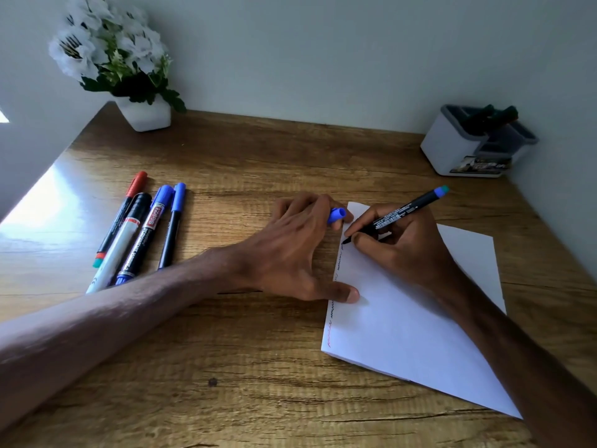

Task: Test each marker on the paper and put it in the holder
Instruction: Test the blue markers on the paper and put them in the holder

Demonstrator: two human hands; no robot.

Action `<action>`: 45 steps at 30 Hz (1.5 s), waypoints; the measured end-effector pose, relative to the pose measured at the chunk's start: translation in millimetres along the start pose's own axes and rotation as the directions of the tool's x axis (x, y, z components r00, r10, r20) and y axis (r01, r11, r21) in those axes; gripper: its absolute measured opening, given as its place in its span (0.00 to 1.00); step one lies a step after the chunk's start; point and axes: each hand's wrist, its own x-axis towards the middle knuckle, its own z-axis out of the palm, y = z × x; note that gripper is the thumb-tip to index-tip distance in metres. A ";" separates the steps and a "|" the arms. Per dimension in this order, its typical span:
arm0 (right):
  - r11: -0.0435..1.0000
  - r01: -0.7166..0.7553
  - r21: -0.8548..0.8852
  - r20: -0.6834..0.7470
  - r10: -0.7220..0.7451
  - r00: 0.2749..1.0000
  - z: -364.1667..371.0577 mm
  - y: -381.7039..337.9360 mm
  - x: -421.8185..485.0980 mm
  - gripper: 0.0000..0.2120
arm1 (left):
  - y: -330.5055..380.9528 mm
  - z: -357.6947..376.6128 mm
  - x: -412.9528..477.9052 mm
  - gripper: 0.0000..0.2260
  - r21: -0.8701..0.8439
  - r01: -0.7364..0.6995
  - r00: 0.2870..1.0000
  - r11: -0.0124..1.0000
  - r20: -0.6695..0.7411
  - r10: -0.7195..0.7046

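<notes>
My right hand (400, 250) grips a thin black marker (403, 212) with a blue end, its tip touching the left edge of the white paper (403, 324). Small red and dark scribbles run along that edge. My left hand (290, 250) rests on the desk with its thumb pressing the paper's edge, and its fingers curl round a blue cap (337, 216). Several capped markers (139, 227) lie side by side at the left of the desk. The white and grey holder (452, 150) stands at the back right with dark markers in it.
A white pot of white flowers (142, 114) stands in the back left corner of the wooden desk (242, 367). A wall runs behind the desk and along its right side. Sunlight glares on the desk's left edge.
</notes>
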 end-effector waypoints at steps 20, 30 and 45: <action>1.000 -0.023 -0.004 -0.043 0.023 0.999 0.6 -1.6 1.0 0.10 | -3.5 1.6 0.9 0.41 0.004 -0.013 1.000 1.000 -0.002 0.013; 0.998 -0.063 0.018 -0.050 0.064 0.997 2.3 -3.5 1.1 0.08 | -4.7 2.4 1.2 0.39 0.010 -0.020 1.000 1.000 -0.019 0.020; 0.993 -0.097 0.062 -0.088 0.103 0.991 4.5 -1.6 2.4 0.12 | -6.1 3.6 1.2 0.41 0.013 -0.033 0.999 0.999 -0.038 0.033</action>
